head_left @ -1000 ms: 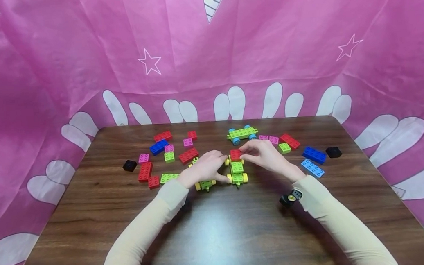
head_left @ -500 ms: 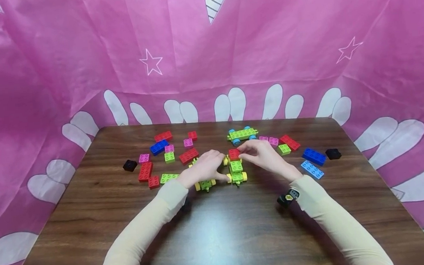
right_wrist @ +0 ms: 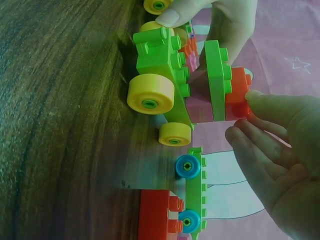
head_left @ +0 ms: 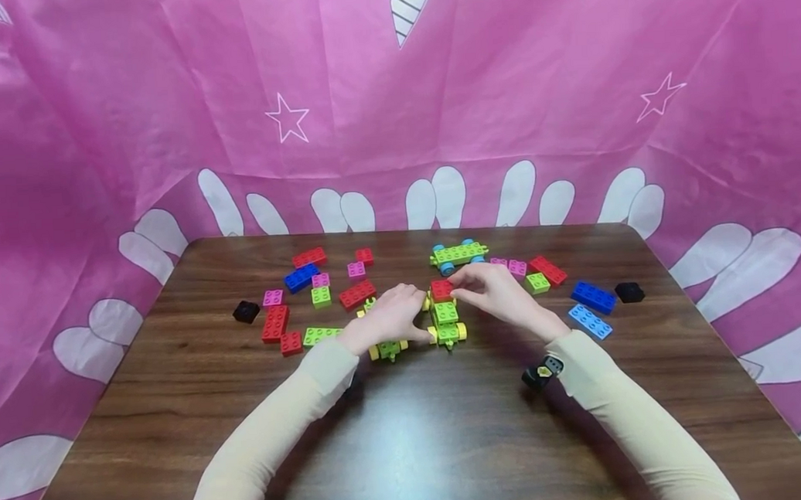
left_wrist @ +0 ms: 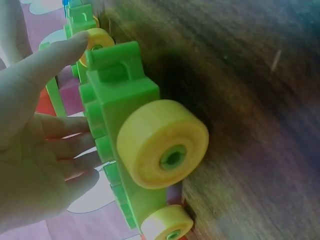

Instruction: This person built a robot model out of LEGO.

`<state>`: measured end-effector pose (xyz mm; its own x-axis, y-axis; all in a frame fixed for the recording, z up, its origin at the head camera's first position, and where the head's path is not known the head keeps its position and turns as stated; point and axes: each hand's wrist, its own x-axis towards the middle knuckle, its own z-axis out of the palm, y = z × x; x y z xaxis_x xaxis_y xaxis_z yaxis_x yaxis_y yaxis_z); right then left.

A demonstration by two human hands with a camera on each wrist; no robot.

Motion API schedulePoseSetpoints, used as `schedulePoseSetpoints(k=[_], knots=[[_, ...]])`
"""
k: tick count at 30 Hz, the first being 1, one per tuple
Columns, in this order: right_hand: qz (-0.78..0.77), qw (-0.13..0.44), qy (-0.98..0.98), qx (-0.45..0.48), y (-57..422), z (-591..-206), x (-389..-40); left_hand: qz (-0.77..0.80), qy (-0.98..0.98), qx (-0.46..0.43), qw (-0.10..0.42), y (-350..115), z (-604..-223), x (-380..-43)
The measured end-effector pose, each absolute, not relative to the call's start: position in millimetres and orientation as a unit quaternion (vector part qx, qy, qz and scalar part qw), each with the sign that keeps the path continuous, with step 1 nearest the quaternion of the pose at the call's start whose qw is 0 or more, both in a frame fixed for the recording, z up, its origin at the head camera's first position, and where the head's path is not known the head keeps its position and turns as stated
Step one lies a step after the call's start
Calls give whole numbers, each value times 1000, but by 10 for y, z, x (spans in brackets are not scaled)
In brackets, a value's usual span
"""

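Observation:
In the middle of the table stands a toy car base (right_wrist: 160, 62), green with yellow wheels. On it rise a pink brick (right_wrist: 198, 105), a green brick (right_wrist: 216, 80) and a red brick (right_wrist: 236, 100) at the top. My right hand (head_left: 497, 293) pinches that red brick between thumb and fingers. With its thumb at the rear wheel and its fingers by the front wheel, my left hand (head_left: 387, 317) holds the car from the left. A second green car base (left_wrist: 132, 105) with yellow wheels stands under my left hand, partly hidden by it in the head view.
Behind the hands is a green car base (head_left: 458, 253) with blue wheels. Loose bricks lie left, among them a long red brick (head_left: 275, 323) and a blue brick (head_left: 302, 278). To the right are a dark blue brick (head_left: 594, 296), a light blue brick (head_left: 590, 320) and a black piece (head_left: 630, 291).
The car with its stack and my right hand have shifted very slightly to the left. Both hands keep the same hold.

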<state>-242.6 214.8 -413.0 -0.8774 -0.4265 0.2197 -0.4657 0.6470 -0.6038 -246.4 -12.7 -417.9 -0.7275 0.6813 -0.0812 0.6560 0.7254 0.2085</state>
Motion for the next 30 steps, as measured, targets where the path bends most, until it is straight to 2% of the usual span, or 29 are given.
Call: schedulePoseSetpoints(k=[12,30], knots=[[346,31,-902,257,2198,-4121,-2378,80,928,349,105,-130,-4169,-2567],[337,52,-904,258,2124,-4162,-2436,82,927,352,102,-117,-4152,-2549]])
